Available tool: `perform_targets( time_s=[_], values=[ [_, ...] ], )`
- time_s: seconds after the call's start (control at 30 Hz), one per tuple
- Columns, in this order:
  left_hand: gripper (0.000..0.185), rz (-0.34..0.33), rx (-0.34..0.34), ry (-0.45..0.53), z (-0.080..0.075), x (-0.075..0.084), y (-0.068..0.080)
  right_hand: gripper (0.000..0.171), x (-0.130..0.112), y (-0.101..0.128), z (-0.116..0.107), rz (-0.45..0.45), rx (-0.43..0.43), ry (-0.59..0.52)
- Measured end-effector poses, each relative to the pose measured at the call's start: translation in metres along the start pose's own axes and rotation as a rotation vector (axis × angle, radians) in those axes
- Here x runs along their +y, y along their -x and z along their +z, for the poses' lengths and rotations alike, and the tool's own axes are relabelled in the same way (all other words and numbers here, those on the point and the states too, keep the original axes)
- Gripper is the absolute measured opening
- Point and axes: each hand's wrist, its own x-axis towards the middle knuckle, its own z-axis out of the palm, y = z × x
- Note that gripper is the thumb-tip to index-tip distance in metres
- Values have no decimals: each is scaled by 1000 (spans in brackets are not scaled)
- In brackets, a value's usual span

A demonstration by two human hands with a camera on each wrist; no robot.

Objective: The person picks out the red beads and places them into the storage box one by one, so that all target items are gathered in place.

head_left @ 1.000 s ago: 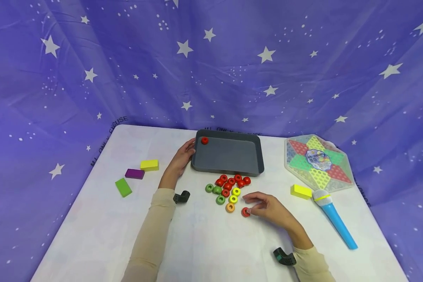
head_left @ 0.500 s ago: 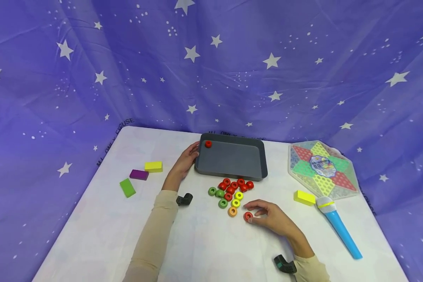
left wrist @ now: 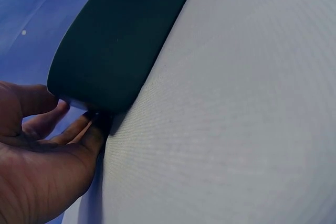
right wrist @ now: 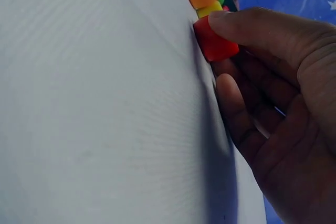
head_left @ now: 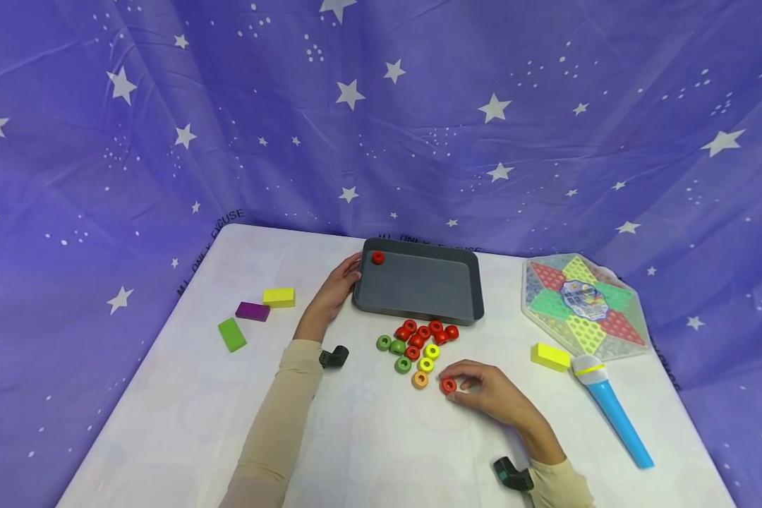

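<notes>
At the back middle of the table is a shallow dark grey tray, with one red bead inside near its far left corner. My left hand grips the tray's left side; in the left wrist view the thumb lies against the tray wall and the other fingers reach to its lower edge. In front of the pile, my right hand pinches a red bead between thumb and forefinger, low at the tabletop. The right wrist view shows the thumb on that red bead.
Between tray and right hand lie several red beads, green beads, two yellow beads and an orange bead. Yellow, purple and green blocks lie left. Right are a Chinese checkers board, yellow block and toy microphone.
The head view has shifted slightly. My right forefinger has drawn in toward the red bead beside the thumb. My left hand keeps its place on the tray.
</notes>
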Motion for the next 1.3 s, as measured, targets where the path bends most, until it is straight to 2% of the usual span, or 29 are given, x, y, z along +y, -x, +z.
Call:
perform_targets(
  time_s=[0.2,0.4,0.7,1.03,1.3],
  values=[
    [52,-10,2,10,1,-2,0,29,-2,-3,-11,-53,1,77],
    [52,-13,-3,6,-2,-5,1,31,-14,-16,-32,-69,51,44],
    [52,48,7,4,-9,-4,5,34,-25,-68,-57,-41,109,-23],
    [52,-10,11,41,-5,-2,2,37,-37,-140,-61,40,163,-13],
    [52,-1,-6,41,1,-1,0,36,-38,-182,-58,144,207,12]
  ],
)
